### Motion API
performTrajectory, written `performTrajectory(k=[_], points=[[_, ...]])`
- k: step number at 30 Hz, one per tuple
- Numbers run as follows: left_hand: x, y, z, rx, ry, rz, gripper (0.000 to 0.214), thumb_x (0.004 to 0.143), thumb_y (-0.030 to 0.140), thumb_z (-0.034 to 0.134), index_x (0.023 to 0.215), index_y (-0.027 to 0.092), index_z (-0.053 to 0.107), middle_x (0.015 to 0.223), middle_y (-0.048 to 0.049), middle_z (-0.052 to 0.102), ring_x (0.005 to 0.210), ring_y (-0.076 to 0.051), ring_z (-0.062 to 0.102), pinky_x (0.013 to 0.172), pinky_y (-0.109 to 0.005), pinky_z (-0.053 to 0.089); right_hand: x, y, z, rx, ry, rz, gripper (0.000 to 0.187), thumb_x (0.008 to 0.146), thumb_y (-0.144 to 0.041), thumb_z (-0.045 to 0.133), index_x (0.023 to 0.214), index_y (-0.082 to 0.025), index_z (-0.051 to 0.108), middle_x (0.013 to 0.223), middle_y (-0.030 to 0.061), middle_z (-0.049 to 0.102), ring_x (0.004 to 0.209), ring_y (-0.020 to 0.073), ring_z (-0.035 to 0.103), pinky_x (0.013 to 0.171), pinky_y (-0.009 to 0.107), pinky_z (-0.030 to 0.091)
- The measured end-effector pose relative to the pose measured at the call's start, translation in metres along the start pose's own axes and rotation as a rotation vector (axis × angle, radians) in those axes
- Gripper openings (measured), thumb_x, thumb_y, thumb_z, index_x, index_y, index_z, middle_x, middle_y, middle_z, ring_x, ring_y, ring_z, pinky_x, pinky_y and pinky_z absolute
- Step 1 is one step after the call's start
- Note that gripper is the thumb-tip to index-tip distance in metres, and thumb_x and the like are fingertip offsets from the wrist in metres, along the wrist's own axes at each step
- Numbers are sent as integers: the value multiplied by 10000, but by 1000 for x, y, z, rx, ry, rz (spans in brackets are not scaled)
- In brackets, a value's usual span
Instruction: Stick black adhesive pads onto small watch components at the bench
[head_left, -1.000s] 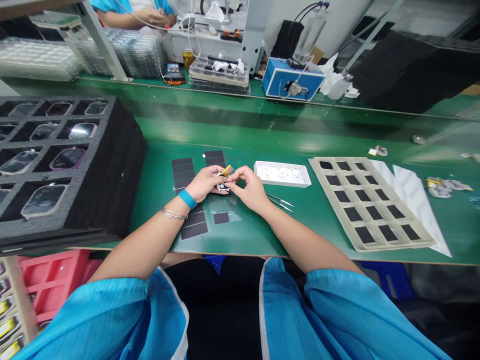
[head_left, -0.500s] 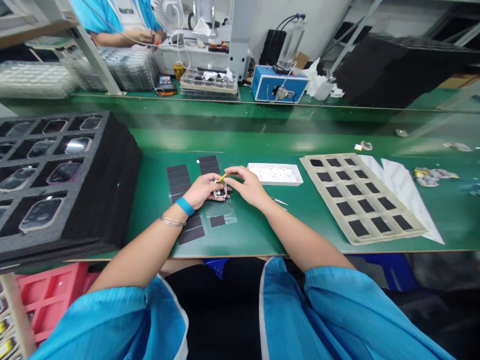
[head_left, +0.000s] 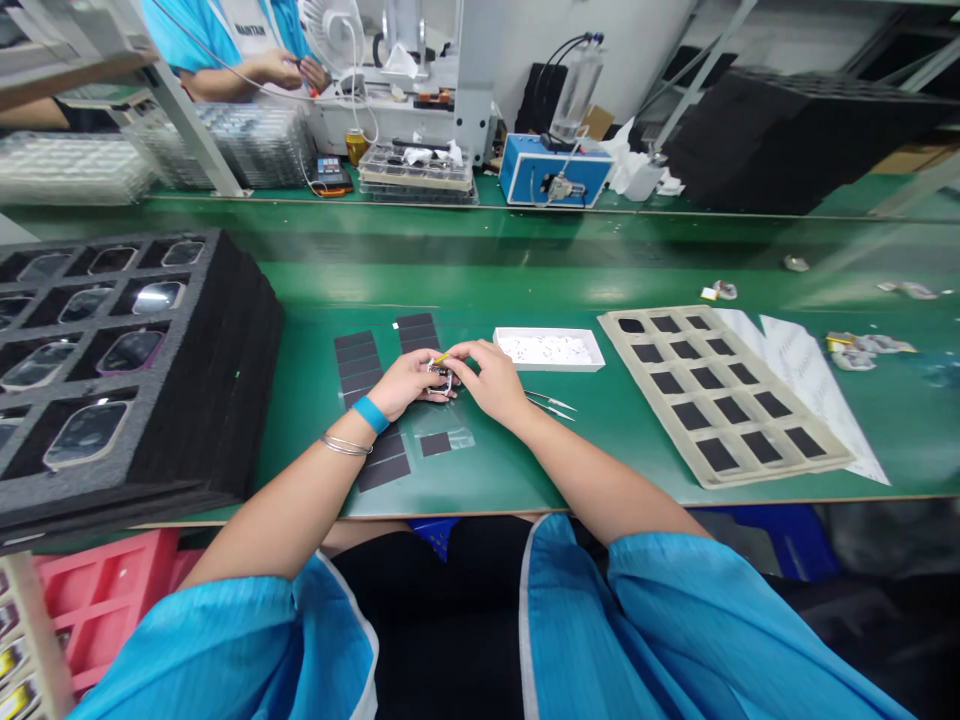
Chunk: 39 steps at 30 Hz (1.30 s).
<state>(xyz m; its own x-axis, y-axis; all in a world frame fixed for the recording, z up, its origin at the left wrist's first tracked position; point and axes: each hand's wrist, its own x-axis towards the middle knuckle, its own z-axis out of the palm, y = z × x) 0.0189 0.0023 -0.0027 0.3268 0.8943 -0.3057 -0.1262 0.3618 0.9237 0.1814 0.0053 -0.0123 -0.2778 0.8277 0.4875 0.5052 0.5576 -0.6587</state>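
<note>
My left hand [head_left: 405,383] and my right hand [head_left: 487,378] meet over the green bench, fingers curled around a small dark part [head_left: 441,377] with a yellow tab sticking out on top. Both hands pinch it from either side. Under and beside them lie strips of black rectangular pads [head_left: 358,358] on clear film, with a single black pad [head_left: 435,443] on film nearer me. Metal tweezers [head_left: 551,403] lie just right of my right hand.
A shallow white tray [head_left: 549,348] of small white pieces sits behind the tweezers. A beige tray [head_left: 724,392] of black squares lies to the right. Stacked black foam trays [head_left: 120,350] with glossy parts stand left. Another person's hands [head_left: 289,70] work across the belt.
My right hand has drawn in closer to the left, both closing on the small part. The yellow tab now shows less. The view shifted slightly.
</note>
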Motion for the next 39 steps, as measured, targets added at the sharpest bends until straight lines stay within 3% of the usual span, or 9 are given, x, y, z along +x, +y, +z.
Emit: performTrajectory(k=[5, 9, 12, 17, 21, 24, 28, 33, 39], points=[[-1, 4, 0, -50, 15, -52, 176, 678, 67, 657, 841, 126, 624, 686, -15, 654, 612, -127, 656, 602, -248, 582, -4, 0, 5, -152, 14, -133, 124, 903, -273, 587, 866, -230, 697, 824, 30, 727, 796, 190, 604, 1009, 428, 386], [-2, 9, -4, -283, -65, -146, 333, 626, -27, 537, 896, 105, 678, 802, -54, 695, 732, -121, 673, 772, -256, 586, -7, 0, 6, -223, -6, -209, 184, 916, -243, 546, 862, -240, 723, 822, 35, 735, 797, 193, 591, 1086, 494, 316], [-3, 11, -7, -386, -30, -175, 279, 701, 19, 540, 931, 85, 684, 830, -88, 704, 775, -145, 687, 802, -283, 585, -7, -1, 7, -223, -27, -206, 184, 909, -219, 562, 871, -255, 738, 930, 33, 747, 843, 196, 592, 1111, 540, 282], [-4, 9, -7, -318, -34, -75, 299, 768, 62, 651, 1062, 114, 660, 886, -76, 712, 781, -137, 691, 800, -281, 582, -5, 4, 6, -5, -6, -51, 144, 826, -251, 679, 959, -238, 730, 1116, 74, 683, 1066, 228, 575, 1036, 488, 428], [-4, 5, -7, -252, -12, -9, 402, 686, 42, 741, 1066, 133, 646, 907, -70, 724, 789, -152, 699, 761, -282, 588, -2, 16, 8, 393, -86, 248, 569, 705, -272, 764, 1242, -218, 586, 1320, 121, 552, 1103, 207, 605, 922, 405, 542], [-3, 4, -5, -198, -22, 16, 428, 627, 91, 811, 1027, 122, 663, 906, -80, 732, 769, -150, 699, 737, -264, 587, -1, 21, 12, 670, -227, 400, 659, 706, -249, 755, 1312, -197, 501, 1259, 122, 618, 1056, 187, 655, 914, 376, 558], [-7, 5, -2, -112, -41, 41, 510, 545, 225, 894, 993, 110, 678, 937, -106, 739, 799, -174, 704, 743, -261, 586, -2, 16, 15, 847, -289, 431, 630, 706, -204, 755, 1287, -184, 513, 1188, 113, 675, 1076, 204, 664, 884, 351, 573], [-7, 9, -4, 17, -44, 80, 570, 562, 349, 895, 1053, 149, 685, 1010, -110, 739, 919, -221, 704, 789, -277, 586, 2, 15, 12, 797, -275, 389, 637, 723, -178, 752, 1319, -183, 525, 1236, 118, 648, 1046, 184, 664, 873, 296, 559], [-1, 8, -5, 127, -112, 10, 589, 519, 397, 908, 1024, 154, 725, 1045, -126, 737, 983, -255, 695, 794, -253, 584, 8, 20, 8, 815, -397, 427, 874, 483, -189, 912, 1291, -183, 577, 1167, 81, 669, 997, 175, 658, 907, 275, 518]])
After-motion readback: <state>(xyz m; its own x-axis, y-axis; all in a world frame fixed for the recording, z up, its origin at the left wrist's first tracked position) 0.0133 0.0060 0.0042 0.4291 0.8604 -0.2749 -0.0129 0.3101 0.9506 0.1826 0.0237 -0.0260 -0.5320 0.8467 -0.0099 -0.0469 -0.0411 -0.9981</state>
